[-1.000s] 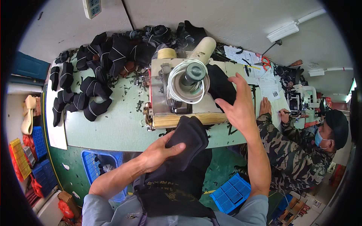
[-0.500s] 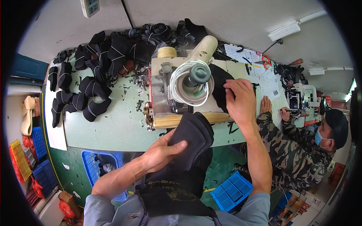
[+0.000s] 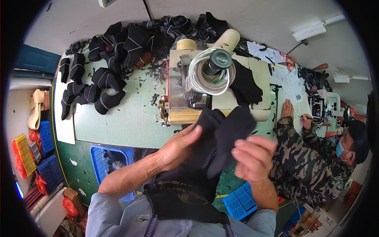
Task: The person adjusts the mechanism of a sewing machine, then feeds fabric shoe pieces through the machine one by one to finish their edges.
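My left hand (image 3: pixel 177 148) grips a small stack of black fabric pieces (image 3: pixel 201 138) in front of the machine, thumb on top. Beside that stack, somewhat blurred, a single black fabric piece (image 3: pixel 235 132) overlaps its right side. My right hand (image 3: pixel 254 158) has its fingers curled at this piece's right edge and pinches it. Behind my hands stands a sewing-type machine with a wooden front edge (image 3: pixel 189 115) and a coil of white cord (image 3: pixel 197 75) around a dark knob. More black fabric pieces (image 3: pixel 246 85) lie on the machine's flat bed at the right.
Tied bundles of black pieces (image 3: pixel 106 77) cover the bench's left and back. Blue baskets (image 3: pixel 94 158) (image 3: pixel 240 200) stand below the bench's front edge. At the right, a co-worker in a camouflage jacket (image 3: pixel 308 170) writes on papers (image 3: pixel 292 89) near orange-handled scissors (image 3: pixel 290 62) and another machine (image 3: pixel 325 104).
My right hand has come back from the pieces on the machine bed toward my left hand, bringing one black fabric piece against the stack. The whole view has shifted slightly.
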`<state>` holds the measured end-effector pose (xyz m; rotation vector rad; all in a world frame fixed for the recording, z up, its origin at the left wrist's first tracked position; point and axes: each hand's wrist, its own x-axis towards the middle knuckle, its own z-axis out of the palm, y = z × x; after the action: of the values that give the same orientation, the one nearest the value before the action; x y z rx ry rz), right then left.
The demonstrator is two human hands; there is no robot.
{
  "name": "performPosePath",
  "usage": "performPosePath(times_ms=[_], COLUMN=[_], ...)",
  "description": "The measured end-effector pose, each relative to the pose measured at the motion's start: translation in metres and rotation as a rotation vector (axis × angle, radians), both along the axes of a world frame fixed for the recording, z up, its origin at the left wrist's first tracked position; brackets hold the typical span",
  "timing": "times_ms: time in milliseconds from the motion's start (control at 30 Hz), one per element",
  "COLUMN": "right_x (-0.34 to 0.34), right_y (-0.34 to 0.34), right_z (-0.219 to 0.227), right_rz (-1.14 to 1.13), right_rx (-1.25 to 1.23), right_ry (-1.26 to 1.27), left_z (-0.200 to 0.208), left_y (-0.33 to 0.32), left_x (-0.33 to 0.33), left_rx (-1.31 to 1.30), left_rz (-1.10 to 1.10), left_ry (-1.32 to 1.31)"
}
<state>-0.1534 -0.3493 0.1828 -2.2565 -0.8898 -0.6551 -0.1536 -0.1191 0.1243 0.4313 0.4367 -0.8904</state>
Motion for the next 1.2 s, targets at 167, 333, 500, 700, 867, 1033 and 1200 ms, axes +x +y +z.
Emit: performPosePath(times_ms=[167,333,500,700,867,1033,1200], right_x=[-0.011,0.021,0.101,0.142,0.146,0.140,0.146], right_y=[0.018,0.001,-0.008,-0.009,-0.018,-0.014,-0.019], right_z=[-0.029,-0.014,-0.036,-0.047,-0.042,-0.056,-0.054], right_rz=[0.083,-0.087,-0.388,-0.441,-0.312,-0.345,-0.370], right_rx=[-0.023,0.058,-0.196,-0.618,-0.692,-0.794,-0.824], right_ry=[0.111,0.237,0.336,0.628,0.604,0.555,0.480], left_z=[0.005,0.003,0.000,-0.003,-0.005,-0.006,-0.004], left_y=[-0.002,0.002,0.005,0.013,0.016,0.015,0.013], left_x=[-0.003,-0.003,-0.006,-0.007,-0.008,-0.009,-0.010], left_rx=[0.018,0.081,0.129,0.124,0.117,0.120,0.134], left_rz=[-0.010,-0.003,-0.021,-0.029,-0.066,-0.047,-0.043], left_ry=[-0.068,-0.039,-0.041,-0.057,-0.047,-0.049,-0.084])
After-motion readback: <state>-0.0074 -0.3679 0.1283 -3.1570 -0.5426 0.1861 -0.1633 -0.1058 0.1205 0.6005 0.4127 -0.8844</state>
